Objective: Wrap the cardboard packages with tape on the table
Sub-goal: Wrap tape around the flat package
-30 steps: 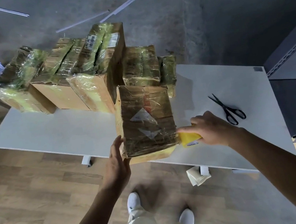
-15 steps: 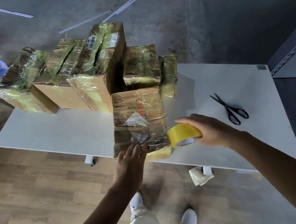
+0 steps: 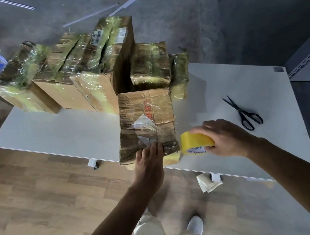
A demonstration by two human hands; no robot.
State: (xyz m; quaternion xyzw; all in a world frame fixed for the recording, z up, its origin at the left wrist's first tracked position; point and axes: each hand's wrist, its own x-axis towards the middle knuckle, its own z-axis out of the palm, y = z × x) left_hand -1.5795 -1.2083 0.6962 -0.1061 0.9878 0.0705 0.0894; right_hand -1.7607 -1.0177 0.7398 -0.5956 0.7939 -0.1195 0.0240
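Cardboard pkg (image 3: pixel 147 122) sits at near table (image 3: pixel 62 135) edge. L hand (image 3: pixel 149 160) presses flat, fingers straight, on pkg's near top. R hand (image 3: pixel 223 139) grips yellow tape roll (image 3: pixel 196 143) just right of pkg.

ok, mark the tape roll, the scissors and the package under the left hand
tape roll (image 3: pixel 195 141), head view, yellow outer band.
scissors (image 3: pixel 240 111), head view, pivot where the blades cross.
package (image 3: pixel 146 116), head view, taped top face.
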